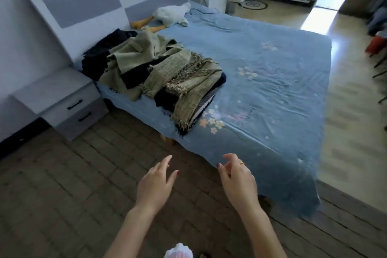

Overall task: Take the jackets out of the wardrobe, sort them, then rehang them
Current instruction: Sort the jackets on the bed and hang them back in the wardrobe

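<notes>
Jackets (159, 73) lie heaped at the bed's (272, 81) near edge; left hand (156, 186) and right hand (237, 182) hover apart, empty, fingers loose.

Jackets (167, 73) look like coarse woven tweed with frayed fringe; bed (272, 90) cover's smooth matt cloth, floor (62, 184) rough brick.

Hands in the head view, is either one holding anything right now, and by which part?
Nothing is held. The left hand and right hand hover open above the brown brick-pattern floor, short of the heaped olive and black jackets.
</notes>
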